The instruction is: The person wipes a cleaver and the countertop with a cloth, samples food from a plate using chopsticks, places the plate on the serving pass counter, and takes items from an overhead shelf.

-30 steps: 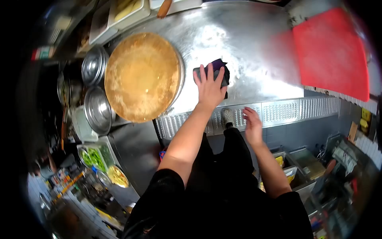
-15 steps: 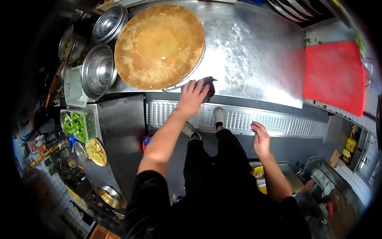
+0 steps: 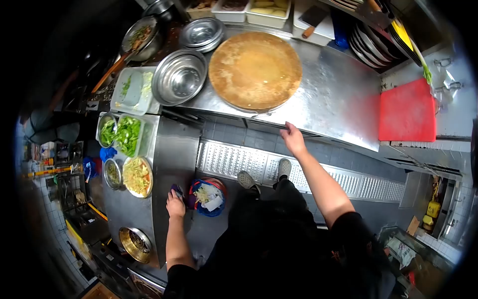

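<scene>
My left hand [image 3: 175, 204] is closed on a dark cloth [image 3: 177, 189] at the edge of the left steel counter [image 3: 167, 174], beside a lined waste bin [image 3: 208, 197] with scraps in it. My right hand [image 3: 294, 139] hangs in the air just in front of the steel worktop [image 3: 333, 94], with loosely bent fingers and nothing in it. Beyond it, the round wooden chopping board [image 3: 255, 72] lies on the worktop.
Steel bowls [image 3: 179, 77] stand left of the board. A tub of green leaves [image 3: 128, 135], a plate of shredded vegetables [image 3: 138, 177] and a steel pan [image 3: 134, 244] are on the left counter. A red cutting board [image 3: 407, 112] lies at right; a cleaver [image 3: 312, 19] is behind.
My left hand has carried the dark cloth from the worktop's front edge to the left counter. My right hand has moved forward towards the worktop. The view has turned left.
</scene>
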A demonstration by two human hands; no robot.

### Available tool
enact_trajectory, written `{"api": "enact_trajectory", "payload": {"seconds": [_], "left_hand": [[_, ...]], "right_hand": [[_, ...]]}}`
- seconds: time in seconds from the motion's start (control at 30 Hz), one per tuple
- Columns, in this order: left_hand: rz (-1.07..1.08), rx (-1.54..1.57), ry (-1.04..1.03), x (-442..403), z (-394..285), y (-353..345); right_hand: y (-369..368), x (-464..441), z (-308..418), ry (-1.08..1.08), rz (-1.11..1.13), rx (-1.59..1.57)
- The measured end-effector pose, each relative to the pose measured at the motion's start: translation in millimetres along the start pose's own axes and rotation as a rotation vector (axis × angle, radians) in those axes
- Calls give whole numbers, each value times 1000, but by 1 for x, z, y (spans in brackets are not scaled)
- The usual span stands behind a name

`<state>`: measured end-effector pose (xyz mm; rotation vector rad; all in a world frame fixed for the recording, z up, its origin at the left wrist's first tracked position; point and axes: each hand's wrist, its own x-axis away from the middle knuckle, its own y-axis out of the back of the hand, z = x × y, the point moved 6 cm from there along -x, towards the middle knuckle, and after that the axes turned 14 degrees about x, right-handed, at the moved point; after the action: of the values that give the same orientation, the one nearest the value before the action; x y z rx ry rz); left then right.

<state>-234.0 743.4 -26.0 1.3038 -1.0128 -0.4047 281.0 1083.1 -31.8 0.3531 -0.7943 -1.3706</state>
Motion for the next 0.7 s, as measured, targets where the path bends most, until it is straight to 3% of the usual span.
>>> {"api": "enact_trajectory", "payload": {"seconds": [0.03, 0.13, 0.23, 0.27, 0.3, 0.37, 0.43, 0.5, 0.57, 0.6, 0.7], "left_hand": [[0, -29, 75, 6, 19, -2], [3, 325, 414, 13, 76, 5], [138, 131, 206, 26, 88, -32], [-20, 389, 306, 31, 98, -24], [-436, 657, 401, 39, 130, -26], [-337, 419, 324, 45, 125, -45], [-350, 671, 417, 51, 139, -52], [-355, 852, 414, 39, 129, -36], [-351, 988, 360, 45, 76, -5], [-318, 1021, 360, 45, 54, 11], [-594, 1396, 339, 38, 1, 44]], "right_hand": [[-20, -17, 1, -121, 30, -136], [-38, -35, 43, -226, 21, -399], [-55, -59, 38, -243, -67, -233], [-56, -63, 33, -285, 10, -117], [-58, -71, 30, -269, 11, -150], [-70, -76, 7, -254, 18, -212], [-60, -59, 23, -292, 138, -258], [-51, -37, 35, -471, 324, -606], [-50, -22, 46, -576, 504, -1244], [-44, -20, 53, -527, 515, -1406], [-37, -26, 53, -615, 501, -1560]]}}
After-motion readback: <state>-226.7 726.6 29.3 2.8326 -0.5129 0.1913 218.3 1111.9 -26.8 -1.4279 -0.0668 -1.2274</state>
